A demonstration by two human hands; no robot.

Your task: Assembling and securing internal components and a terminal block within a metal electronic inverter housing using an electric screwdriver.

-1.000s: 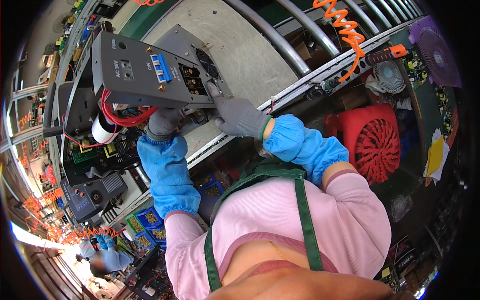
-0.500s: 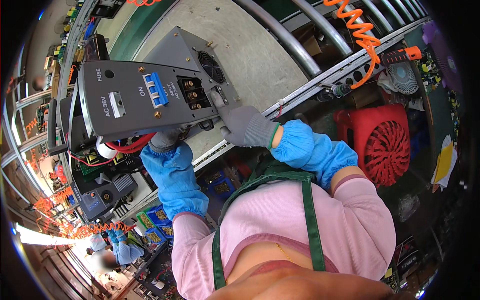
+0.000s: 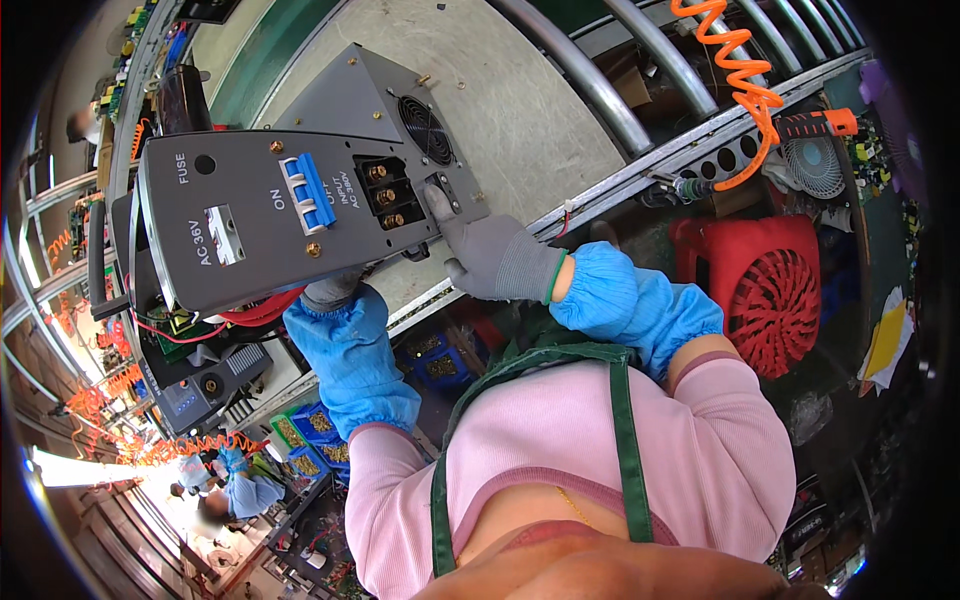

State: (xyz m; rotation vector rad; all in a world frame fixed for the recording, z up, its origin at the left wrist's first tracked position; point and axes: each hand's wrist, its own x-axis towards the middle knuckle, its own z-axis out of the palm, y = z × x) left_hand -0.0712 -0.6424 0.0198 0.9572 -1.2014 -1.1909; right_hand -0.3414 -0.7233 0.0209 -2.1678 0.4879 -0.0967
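A dark grey metal machine panel stands tilted over the bench, with a blue breaker switch and a recessed terminal block with brass studs. My right hand, gloved in grey, rests at the panel's right edge. Its outstretched finger touches the panel beside a small dark plate, and the thumb stands apart below. My left hand reaches under the lower edge, next to red cables; its fingers are hidden behind the panel. Behind the panel sits the grey housing with a black fan.
An orange coiled hose hangs at the upper right by an orange-and-black power driver. Metal rollers lie beyond the bench rail. A red plastic stool stands at right. Blue bins of small parts are at lower left; co-workers sit farther off.
The panel has shifted slightly left and tipped, its lower edge now farther down in the picture. My right finger stays at its right edge. My left hand shows less from under the panel.
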